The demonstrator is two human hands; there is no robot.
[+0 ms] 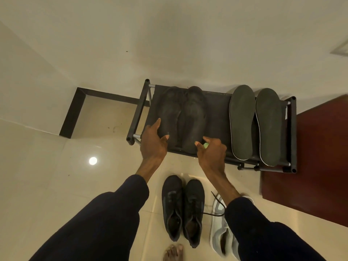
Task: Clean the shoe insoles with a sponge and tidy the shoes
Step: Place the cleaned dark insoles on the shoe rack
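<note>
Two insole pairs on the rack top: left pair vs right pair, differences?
The left insoles lie between both hands, toes far, sides touching; the right insoles lie untouched at the rack's right end. Left pair looks plain dark grey; right pair shows pale edges. Both pairs rest flat, side by side, on the top shelf.

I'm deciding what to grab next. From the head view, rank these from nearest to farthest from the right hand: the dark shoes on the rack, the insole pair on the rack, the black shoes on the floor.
From the right hand:
1. Dark shoes on the rack, at its fingers.
2. Insole pair, right end of the rack.
3. Black shoes, on the floor below.
</note>
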